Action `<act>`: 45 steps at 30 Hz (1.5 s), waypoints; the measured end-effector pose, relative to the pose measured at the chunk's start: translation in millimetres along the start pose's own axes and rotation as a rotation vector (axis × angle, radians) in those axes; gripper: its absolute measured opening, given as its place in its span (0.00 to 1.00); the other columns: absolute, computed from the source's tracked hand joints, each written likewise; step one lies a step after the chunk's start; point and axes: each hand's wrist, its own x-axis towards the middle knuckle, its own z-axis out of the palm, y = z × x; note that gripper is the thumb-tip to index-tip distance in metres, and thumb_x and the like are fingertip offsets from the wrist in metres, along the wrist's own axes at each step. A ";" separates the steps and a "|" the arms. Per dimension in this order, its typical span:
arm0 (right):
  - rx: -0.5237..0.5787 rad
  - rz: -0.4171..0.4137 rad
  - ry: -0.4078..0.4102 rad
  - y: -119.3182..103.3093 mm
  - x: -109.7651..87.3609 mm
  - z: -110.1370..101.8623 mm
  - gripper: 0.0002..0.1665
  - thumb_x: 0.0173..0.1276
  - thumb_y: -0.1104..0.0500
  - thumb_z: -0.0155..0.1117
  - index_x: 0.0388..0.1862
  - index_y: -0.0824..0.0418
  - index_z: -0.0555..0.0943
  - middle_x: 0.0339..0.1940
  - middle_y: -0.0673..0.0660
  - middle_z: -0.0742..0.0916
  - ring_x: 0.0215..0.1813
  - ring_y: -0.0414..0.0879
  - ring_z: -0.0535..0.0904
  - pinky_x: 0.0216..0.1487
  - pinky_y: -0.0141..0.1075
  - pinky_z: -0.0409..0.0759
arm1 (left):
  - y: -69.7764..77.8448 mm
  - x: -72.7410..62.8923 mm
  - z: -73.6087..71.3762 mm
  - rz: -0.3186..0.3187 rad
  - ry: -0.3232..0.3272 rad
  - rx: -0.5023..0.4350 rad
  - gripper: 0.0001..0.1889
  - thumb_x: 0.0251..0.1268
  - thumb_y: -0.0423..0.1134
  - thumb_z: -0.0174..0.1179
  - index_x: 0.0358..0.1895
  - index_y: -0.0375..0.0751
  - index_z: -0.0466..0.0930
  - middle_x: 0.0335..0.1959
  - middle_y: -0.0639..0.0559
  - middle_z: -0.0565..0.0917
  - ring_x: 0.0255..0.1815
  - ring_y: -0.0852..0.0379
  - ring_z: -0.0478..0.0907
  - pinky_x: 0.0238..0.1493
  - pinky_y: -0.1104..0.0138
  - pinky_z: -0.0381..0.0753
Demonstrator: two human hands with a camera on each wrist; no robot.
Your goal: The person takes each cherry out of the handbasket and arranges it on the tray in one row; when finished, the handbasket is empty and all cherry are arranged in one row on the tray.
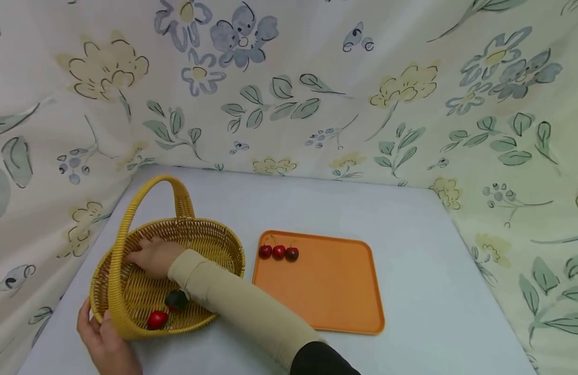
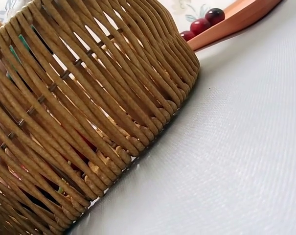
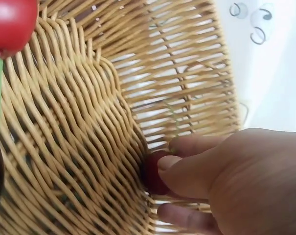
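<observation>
A yellow wicker basket with a tall handle stands on the left of the table. Reaching into it, my right hand has thumb and fingers round a dark red cherry at the basket's inner wall. Nearer the front of the basket lie a bright red cherry and a very dark one. My left hand grips the basket's near left rim from outside, beside the foot of the handle. The left wrist view shows the woven side close up, without the hand.
Right of the basket, an orange tray lies on the white table. Three cherries sit in a row at its far left corner. Flowered cloth hangs behind the table and along both sides.
</observation>
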 end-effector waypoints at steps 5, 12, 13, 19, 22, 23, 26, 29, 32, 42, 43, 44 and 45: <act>-0.039 -0.004 -0.020 -0.7 2.7 9.3 0.24 0.76 0.49 0.45 0.68 0.31 0.64 0.64 0.40 0.70 0.62 0.35 0.67 0.58 0.24 0.70 | -3.5 -2.3 2.6 -0.020 -0.010 -0.022 0.24 0.74 0.43 0.42 0.69 0.69 0.56 0.61 0.61 0.65 0.58 0.65 0.67 0.41 0.88 0.73; 0.078 -0.095 0.097 23.5 -19.5 0.3 0.19 0.73 0.51 0.53 0.61 0.43 0.73 0.47 0.41 0.76 0.46 0.30 0.70 0.44 0.18 0.70 | -7.5 -5.0 6.6 -0.025 -0.016 -0.012 0.24 0.74 0.43 0.42 0.69 0.69 0.57 0.61 0.61 0.66 0.57 0.65 0.68 0.40 0.88 0.73; 0.103 -0.098 0.125 28.7 -26.5 -2.5 0.18 0.73 0.50 0.54 0.61 0.44 0.74 0.46 0.41 0.76 0.44 0.30 0.70 0.43 0.18 0.69 | -7.5 -5.5 6.5 -0.029 -0.017 -0.003 0.24 0.74 0.43 0.42 0.69 0.69 0.56 0.61 0.61 0.65 0.57 0.65 0.68 0.40 0.88 0.73; 0.290 -0.051 0.241 57.7 -84.3 -9.9 0.21 0.69 0.39 0.55 0.55 0.47 0.76 0.42 0.40 0.76 0.42 0.30 0.68 0.39 0.19 0.69 | 2.0 -4.7 0.5 -0.084 0.010 0.022 0.24 0.75 0.43 0.40 0.69 0.72 0.54 0.69 0.63 0.61 0.65 0.66 0.65 0.49 0.86 0.73; 0.432 -0.036 0.298 69.2 -119.6 -4.9 0.20 0.69 0.41 0.57 0.52 0.50 0.77 0.41 0.40 0.77 0.41 0.32 0.70 0.38 0.18 0.69 | 8.1 -0.4 -3.2 -0.121 0.041 -0.021 0.23 0.76 0.42 0.41 0.68 0.73 0.56 0.71 0.65 0.60 0.67 0.67 0.63 0.52 0.85 0.72; 0.491 -0.032 0.317 72.9 -131.7 -1.9 0.19 0.69 0.42 0.57 0.51 0.51 0.77 0.40 0.41 0.77 0.41 0.32 0.70 0.38 0.18 0.70 | 9.5 1.5 -4.5 -0.133 0.049 -0.034 0.23 0.76 0.43 0.42 0.68 0.73 0.57 0.71 0.66 0.60 0.67 0.68 0.63 0.53 0.85 0.72; 0.648 -0.006 0.369 83.2 -166.7 9.7 0.19 0.70 0.46 0.58 0.53 0.55 0.76 0.43 0.44 0.79 0.41 0.33 0.73 0.38 0.18 0.73 | 13.9 5.7 -7.9 -0.174 0.070 -0.087 0.23 0.76 0.41 0.44 0.67 0.73 0.58 0.70 0.67 0.61 0.65 0.70 0.64 0.46 0.86 0.73; 0.760 0.046 0.429 96.4 -195.2 25.2 0.22 0.70 0.49 0.58 0.58 0.57 0.72 0.45 0.47 0.81 0.41 0.34 0.76 0.37 0.21 0.76 | 16.5 7.1 -9.0 -0.177 0.070 -0.093 0.23 0.76 0.40 0.43 0.67 0.72 0.58 0.69 0.68 0.61 0.63 0.71 0.65 0.45 0.87 0.73; 0.838 0.141 0.527 113.0 -216.9 43.7 0.25 0.69 0.52 0.61 0.61 0.57 0.68 0.47 0.50 0.82 0.40 0.38 0.77 0.36 0.25 0.79 | 16.9 5.4 -7.2 -0.147 0.065 -0.070 0.23 0.75 0.40 0.42 0.67 0.71 0.58 0.69 0.67 0.62 0.63 0.71 0.66 0.51 0.84 0.72; 0.791 0.597 0.829 169.3 -265.9 93.9 0.17 0.68 0.59 0.63 0.54 0.61 0.77 0.46 0.59 0.81 0.42 0.53 0.80 0.36 0.37 0.82 | 13.2 2.9 4.8 -0.133 0.039 -0.132 0.23 0.74 0.41 0.46 0.66 0.70 0.60 0.70 0.67 0.62 0.65 0.68 0.65 0.61 0.80 0.70; 0.777 0.609 0.814 173.7 -268.7 97.8 0.18 0.68 0.59 0.62 0.56 0.61 0.77 0.47 0.60 0.80 0.42 0.53 0.79 0.35 0.37 0.82 | 12.6 2.3 6.0 -0.126 0.036 -0.134 0.23 0.74 0.41 0.45 0.66 0.69 0.60 0.70 0.66 0.62 0.65 0.67 0.65 0.61 0.79 0.70; 0.759 0.619 0.798 176.9 -270.7 101.5 0.19 0.68 0.60 0.62 0.57 0.61 0.77 0.47 0.60 0.80 0.43 0.54 0.79 0.35 0.37 0.82 | 12.1 2.1 7.0 -0.119 0.031 -0.140 0.23 0.74 0.40 0.45 0.66 0.69 0.60 0.70 0.66 0.62 0.65 0.67 0.65 0.61 0.79 0.70; 0.736 0.623 0.782 179.7 -272.0 105.4 0.20 0.68 0.61 0.61 0.58 0.61 0.77 0.48 0.60 0.80 0.43 0.53 0.79 0.34 0.36 0.82 | 10.4 2.8 7.4 -0.112 0.026 -0.142 0.22 0.74 0.40 0.44 0.66 0.68 0.60 0.70 0.65 0.62 0.66 0.67 0.65 0.61 0.79 0.70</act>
